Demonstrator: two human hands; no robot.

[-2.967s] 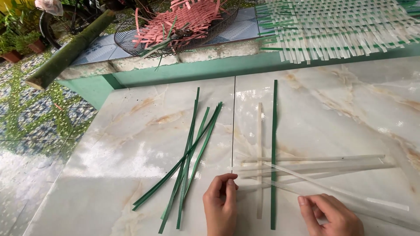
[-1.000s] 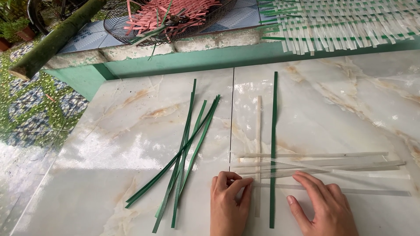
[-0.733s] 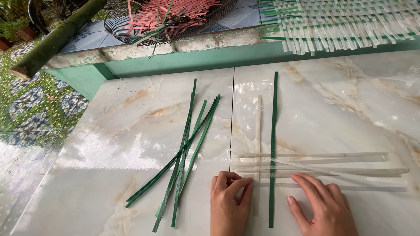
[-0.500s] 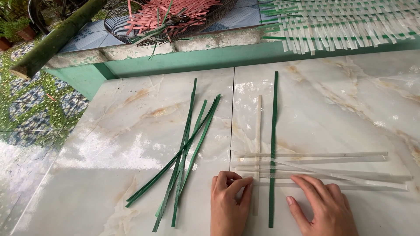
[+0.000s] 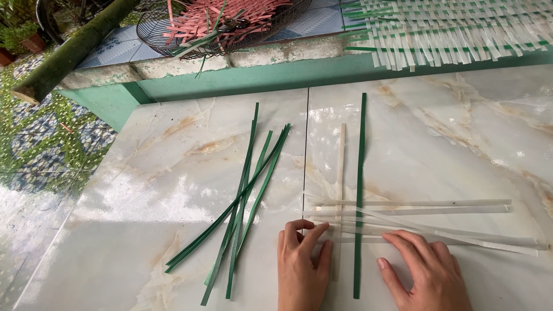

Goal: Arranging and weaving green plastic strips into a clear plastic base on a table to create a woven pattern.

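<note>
My left hand lies flat on the marble floor, fingertips pressing the left ends of several pale translucent strips that run crosswise. My right hand rests palm down on the lowest of those strips, to the right of a long upright green strip. A pale upright strip lies between my hands, parallel to the green one. The crosswise strips pass over and under these two uprights. Neither hand grips anything; both press down with fingers spread.
A loose bundle of green strips lies fanned out left of my hands. Beyond a green-painted ledge sit a wire basket of pink strips, a woven mat of pale and green strips, and a bamboo pole.
My right hand slid from the lower right onto the crosswise pale strips, which have drawn closer together. My left hand flattened and stayed in place. The view shifted slightly.
</note>
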